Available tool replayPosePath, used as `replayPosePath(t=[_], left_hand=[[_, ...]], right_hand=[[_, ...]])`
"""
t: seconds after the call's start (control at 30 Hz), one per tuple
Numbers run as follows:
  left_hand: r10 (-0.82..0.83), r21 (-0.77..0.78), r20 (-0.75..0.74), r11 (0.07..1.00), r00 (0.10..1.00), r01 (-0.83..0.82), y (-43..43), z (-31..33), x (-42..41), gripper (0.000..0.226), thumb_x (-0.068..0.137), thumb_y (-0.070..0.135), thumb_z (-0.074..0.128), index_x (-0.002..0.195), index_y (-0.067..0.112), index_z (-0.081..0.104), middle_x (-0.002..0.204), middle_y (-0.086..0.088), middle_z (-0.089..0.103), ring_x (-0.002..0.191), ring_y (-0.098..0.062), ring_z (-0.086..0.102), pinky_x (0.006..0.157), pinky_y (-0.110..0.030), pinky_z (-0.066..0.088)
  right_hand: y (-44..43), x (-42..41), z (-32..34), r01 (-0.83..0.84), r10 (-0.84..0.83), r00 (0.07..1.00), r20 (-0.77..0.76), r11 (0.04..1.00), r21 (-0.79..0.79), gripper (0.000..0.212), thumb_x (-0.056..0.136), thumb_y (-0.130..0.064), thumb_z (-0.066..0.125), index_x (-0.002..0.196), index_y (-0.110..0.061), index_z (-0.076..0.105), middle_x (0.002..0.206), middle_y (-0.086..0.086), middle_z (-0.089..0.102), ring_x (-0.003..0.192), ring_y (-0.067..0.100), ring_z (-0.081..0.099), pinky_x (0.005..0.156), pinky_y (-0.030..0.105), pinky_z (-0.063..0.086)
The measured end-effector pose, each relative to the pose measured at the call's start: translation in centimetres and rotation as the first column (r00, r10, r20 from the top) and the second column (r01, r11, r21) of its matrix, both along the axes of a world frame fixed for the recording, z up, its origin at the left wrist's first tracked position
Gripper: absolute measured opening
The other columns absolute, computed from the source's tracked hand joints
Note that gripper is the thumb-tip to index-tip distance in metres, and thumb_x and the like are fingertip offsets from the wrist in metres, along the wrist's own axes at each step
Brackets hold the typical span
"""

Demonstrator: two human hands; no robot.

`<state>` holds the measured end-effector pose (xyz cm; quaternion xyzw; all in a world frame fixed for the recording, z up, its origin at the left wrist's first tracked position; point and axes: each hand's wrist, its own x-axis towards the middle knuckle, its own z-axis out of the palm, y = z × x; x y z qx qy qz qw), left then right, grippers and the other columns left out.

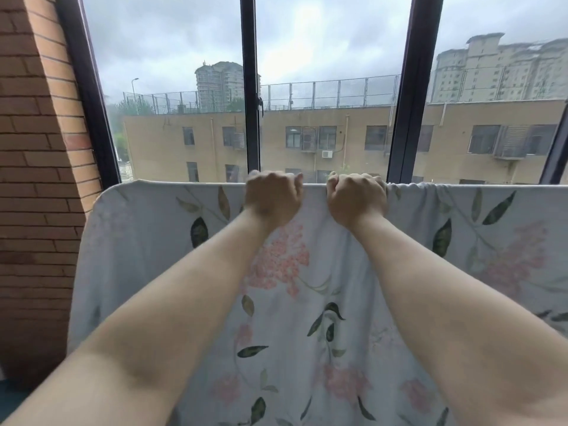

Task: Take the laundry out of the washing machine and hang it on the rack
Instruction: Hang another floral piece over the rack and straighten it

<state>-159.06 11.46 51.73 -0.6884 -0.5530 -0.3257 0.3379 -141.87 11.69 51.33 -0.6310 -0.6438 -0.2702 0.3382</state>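
Dark metal window frames [250,87] run across the upper view, with a red-brown brick wall [37,179] on the left. Through the glass stands a long tan building [353,139] with a wire fence [322,93] along its roof. Behind it rise a grey tower block [215,84] and a wider pale block [498,72], under an overcast sky. A small white air-conditioner unit [327,154] sits on the tan wall.

Below the window hangs a pale blue-grey bed sheet printed with pink blossoms and dark green leaves [322,302]. It is draped over a straight horizontal edge and falls flat toward the camera. The edge spans from a rounded corner near the brick wall out past the right side of the view. Whatever carries it is hidden under the cloth. Right of the hands, the top of the sheet is gathered into small folds, while the stretch on the left lies smooth.

Two bare forearms reach up from the bottom corners. The left grip [272,199] is clenched over the sheet's top edge, knuckles up, fingers curled over the far side. The right grip [356,201] is just beside it, apart by a narrow gap, and is clenched on the same edge where the folds begin.
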Motion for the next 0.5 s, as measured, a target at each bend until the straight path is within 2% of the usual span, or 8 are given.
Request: replayPosePath(t=[0.07, 0.17, 0.37, 0.5], left_hand=[[-0.013, -0.026, 0.037, 1.0, 0.999, 0.014, -0.7, -0.1, 4.2, 0.055, 0.101, 0.041, 0.028, 0.078, 0.018, 0.072, 0.075, -0.004, 0.071, 0.067, -0.027, 0.065, 0.076, -0.035, 0.043], [0.019, 0.007, 0.047, 1.0, 0.999, -0.019, -1.0, -0.6, 5.1, 0.054, 0.1, 0.039, 0.031, 0.072, 0.017, 0.072, 0.069, -0.004, 0.07, 0.061, -0.027, 0.062, 0.076, -0.035, 0.043], [0.051, 0.099, 0.08, 0.993, 0.995, -0.058, -0.2, -0.8, 5.1, 0.059, 0.099, 0.038, 0.028, 0.063, 0.015, 0.07, 0.057, -0.004, 0.064, 0.048, -0.02, 0.039, 0.067, -0.032, 0.044], [0.081, 0.11, 0.117, 0.989, 0.99, -0.094, 0.2, -0.9, 5.6, 0.06, 0.097, 0.037, 0.028, 0.06, 0.014, 0.069, 0.055, -0.006, 0.063, 0.048, -0.02, 0.035, 0.066, -0.032, 0.044]], right_hand=[[-0.1, 0.6, 0.0, -0.009, 0.009, 1.0, 0.006, 1.0, -0.017, 0.06, 0.103, -0.038, 0.023, 0.093, -0.009, 0.074, 0.099, 0.016, 0.073, 0.101, 0.034, 0.064, 0.093, 0.042, 0.039], [-0.4, 2.8, -0.1, -0.031, 0.031, 0.999, 0.015, 0.999, -0.009, 0.06, 0.104, -0.04, 0.022, 0.094, -0.01, 0.074, 0.1, 0.016, 0.074, 0.101, 0.035, 0.064, 0.093, 0.042, 0.039], [-1.0, 8.7, -0.3, -0.058, 0.059, 0.997, 0.055, 0.998, -0.028, 0.061, 0.105, -0.045, 0.02, 0.09, -0.012, 0.07, 0.098, 0.013, 0.072, 0.099, 0.034, 0.063, 0.092, 0.042, 0.039], [-0.7, 10.8, 0.0, -0.046, 0.049, 0.996, 0.07, 0.998, -0.047, 0.065, 0.104, -0.046, 0.018, 0.087, -0.013, 0.071, 0.097, 0.013, 0.073, 0.1, 0.034, 0.062, 0.094, 0.043, 0.039]])
